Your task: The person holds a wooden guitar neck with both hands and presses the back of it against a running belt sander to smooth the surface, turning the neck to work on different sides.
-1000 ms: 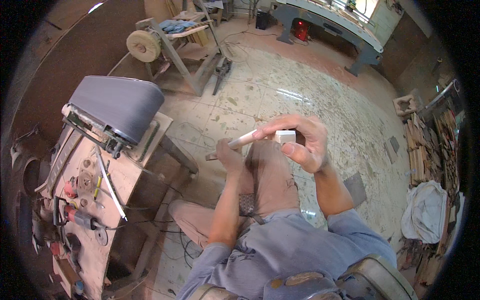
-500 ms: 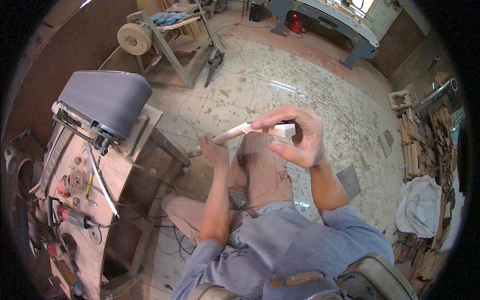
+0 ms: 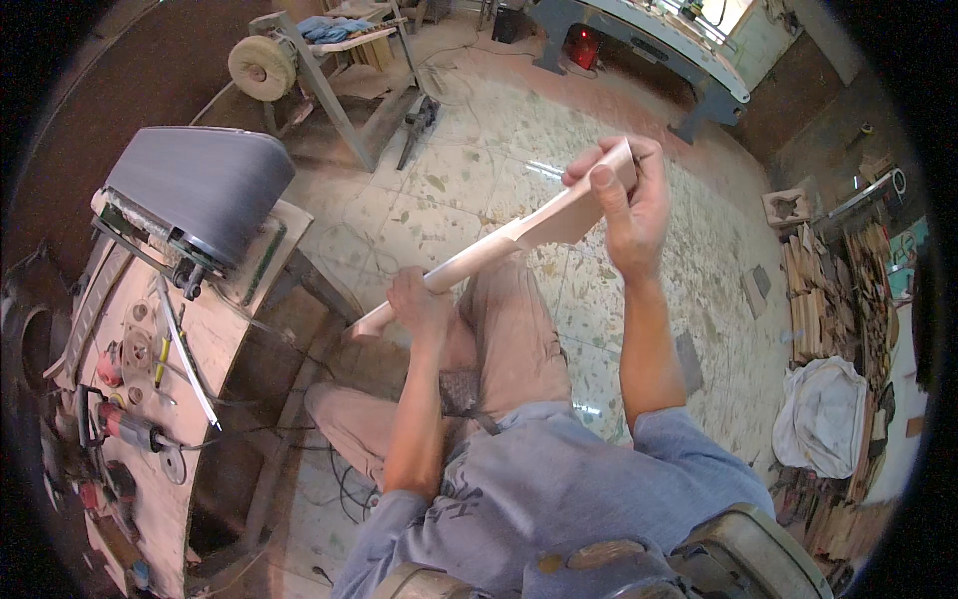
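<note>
One wooden piece (image 3: 491, 249) is held: left hand (image 3: 418, 302) around its shaft (image 3: 461, 267), right hand (image 3: 639, 208) at its broad end (image 3: 574, 215). Inspection seems in hand; further turning needs steady grips.

I am in a workshop, most likely one for wood. To my left, a belt machine (image 3: 200, 185) with a broad grey band, much like a sander, stands on a wooden surface (image 3: 215, 334) strewn with hand tools (image 3: 160, 371), among them a red-and-black power tool (image 3: 130, 426). Beyond it, a pale round wheel (image 3: 262, 74) sits on a rough frame (image 3: 320, 95). Wood strips (image 3: 803, 309) are piled along my right, a heavy grey-legged stand (image 3: 639, 45) fills the far end, and the tiled floor (image 3: 469, 195) is blotched.
</note>
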Motion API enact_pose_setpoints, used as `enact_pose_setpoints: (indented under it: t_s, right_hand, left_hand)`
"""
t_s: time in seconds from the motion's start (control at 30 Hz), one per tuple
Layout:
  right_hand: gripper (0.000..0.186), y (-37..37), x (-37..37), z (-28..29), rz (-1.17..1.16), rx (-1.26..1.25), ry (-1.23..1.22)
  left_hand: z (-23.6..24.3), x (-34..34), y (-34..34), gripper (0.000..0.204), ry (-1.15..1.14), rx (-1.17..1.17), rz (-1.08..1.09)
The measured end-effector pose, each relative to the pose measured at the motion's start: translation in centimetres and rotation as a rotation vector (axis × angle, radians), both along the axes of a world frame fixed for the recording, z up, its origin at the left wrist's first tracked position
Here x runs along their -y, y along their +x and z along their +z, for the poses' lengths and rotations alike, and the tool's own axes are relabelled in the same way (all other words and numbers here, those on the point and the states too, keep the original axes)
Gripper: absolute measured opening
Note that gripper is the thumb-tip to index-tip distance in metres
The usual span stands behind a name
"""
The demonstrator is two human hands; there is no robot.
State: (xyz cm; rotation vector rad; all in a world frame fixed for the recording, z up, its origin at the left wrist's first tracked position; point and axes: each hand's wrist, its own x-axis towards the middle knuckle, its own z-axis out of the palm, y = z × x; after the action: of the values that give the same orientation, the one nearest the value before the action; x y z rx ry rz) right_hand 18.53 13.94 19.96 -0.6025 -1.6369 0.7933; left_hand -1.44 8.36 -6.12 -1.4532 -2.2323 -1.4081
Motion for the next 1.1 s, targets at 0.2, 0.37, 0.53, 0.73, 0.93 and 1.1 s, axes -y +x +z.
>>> enact_pose_setpoints:
  t_s: [0.2,0.37,0.53,0.73,0.93,1.1]
  right_hand:
    - [0.059,0.7,-5.1,0.9,0.408,-0.146,-0.325]
    - [0.061,-4.0,-6.0,3.4,0.464,-0.09,-0.332]
    - [0.059,-9.4,-5.1,8.1,0.648,-0.111,-0.284]
    - [0.061,-15.3,-3.2,10.9,0.654,0.032,-0.213]
    - [0.062,-19.4,-1.1,11.8,0.596,0.125,-0.138]
    - [0.062,-21.7,0.0,11.7,0.575,0.151,-0.133]
  left_hand:
    - [8.3,1.4,0.2,0.04,-0.199,0.274,-0.293]
    - [11.4,2.7,-0.4,0.035,-0.183,0.354,-0.306]
    - [13.2,4.1,-2.1,0.043,-0.077,0.46,-0.285]
    - [12.7,5.2,-6.1,0.038,0.067,0.423,-0.253]
    - [12.8,5.8,-9.3,0.038,0.051,0.493,-0.301]
    - [12.4,6.2,-11.1,0.034,0.087,0.55,-0.34]
